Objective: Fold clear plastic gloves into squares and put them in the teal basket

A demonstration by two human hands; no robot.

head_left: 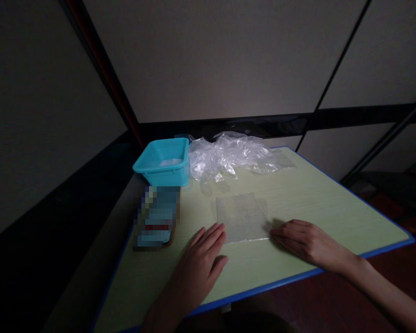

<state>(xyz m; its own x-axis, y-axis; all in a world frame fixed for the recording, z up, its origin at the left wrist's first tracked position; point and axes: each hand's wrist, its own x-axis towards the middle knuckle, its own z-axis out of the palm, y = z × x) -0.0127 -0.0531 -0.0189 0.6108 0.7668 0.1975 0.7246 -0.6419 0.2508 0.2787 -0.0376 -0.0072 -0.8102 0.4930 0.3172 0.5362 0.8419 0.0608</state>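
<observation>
A small clear plastic bag (241, 217) lies flat on the table, squarish, with a shiny edge toward me. At its lower left corner, my left hand (206, 259) rests with fingers stretched out and thumb apart, fingertips touching or very close to the film. On the opposite side, my right hand (300, 238) has its fingers drawn together, their tips at the lower right corner of the bag. The thumb of that hand is mostly hidden. Behind the bag, a crumpled heap of clear plastic (232, 152) spreads along the back of the table.
A turquoise plastic basin (164, 173) with something whitish inside stands at the table's back left. In front of it lies a pixelated, phone-like flat object (157, 217). The pale green table (315, 199) has a blue edge, and panelled walls rise behind it.
</observation>
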